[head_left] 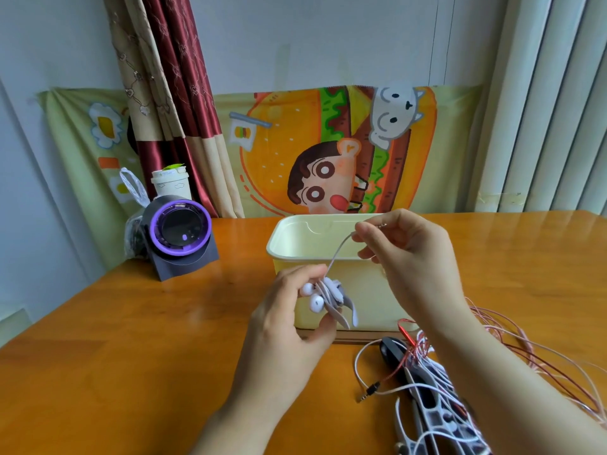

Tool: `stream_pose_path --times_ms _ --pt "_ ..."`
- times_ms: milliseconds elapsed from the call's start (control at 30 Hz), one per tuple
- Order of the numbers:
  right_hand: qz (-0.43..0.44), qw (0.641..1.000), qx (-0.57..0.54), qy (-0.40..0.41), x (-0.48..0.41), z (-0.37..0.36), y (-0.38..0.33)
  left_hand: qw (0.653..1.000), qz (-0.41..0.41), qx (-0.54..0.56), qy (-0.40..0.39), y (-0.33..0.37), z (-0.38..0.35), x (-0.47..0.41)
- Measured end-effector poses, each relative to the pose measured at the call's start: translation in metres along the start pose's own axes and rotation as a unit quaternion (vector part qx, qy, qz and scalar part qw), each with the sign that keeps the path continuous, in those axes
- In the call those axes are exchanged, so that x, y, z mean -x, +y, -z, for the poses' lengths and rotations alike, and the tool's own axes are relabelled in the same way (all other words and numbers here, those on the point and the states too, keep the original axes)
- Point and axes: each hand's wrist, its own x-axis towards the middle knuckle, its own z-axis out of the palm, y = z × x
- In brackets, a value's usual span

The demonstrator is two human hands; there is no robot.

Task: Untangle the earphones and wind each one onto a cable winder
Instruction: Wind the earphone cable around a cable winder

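Observation:
My left hand grips a grey cable winder with a white earphone cable wrapped on it; two white earbuds stick out beside my fingers. My right hand pinches the free end of that white cable, with its metal plug poking past my fingertips above the box. The cable runs taut between both hands. On the table at the lower right lies a tangle of pink, red and white earphone cables with a black plug, over white cable winders.
A cream plastic box stands open on the wooden table right behind my hands. At the back left sit a purple-ringed dark device, a plastic bag and a white cup. A black object lies under the tangle.

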Motion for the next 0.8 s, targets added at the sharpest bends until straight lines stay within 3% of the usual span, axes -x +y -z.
stream_pose_path --times_ms 133,267,500,800 --pt "-0.005 1.000 -0.028 0.009 -0.001 0.002 -0.001 0.999 0.016 0.016 0.030 0.002 0.002 -0.002" --pt "0.026 0.998 -0.051 -0.038 0.005 0.000 -0.015 0.995 0.072 0.029 0.066 -0.003 0.004 -0.003" --pt "0.174 0.970 0.093 -0.140 0.020 -0.007 -0.028 0.986 0.118 0.063 0.095 -0.005 0.007 -0.006" --pt "0.283 0.931 0.169 -0.157 0.022 -0.012 -0.018 0.978 0.182 0.052 0.085 -0.009 0.008 -0.007"
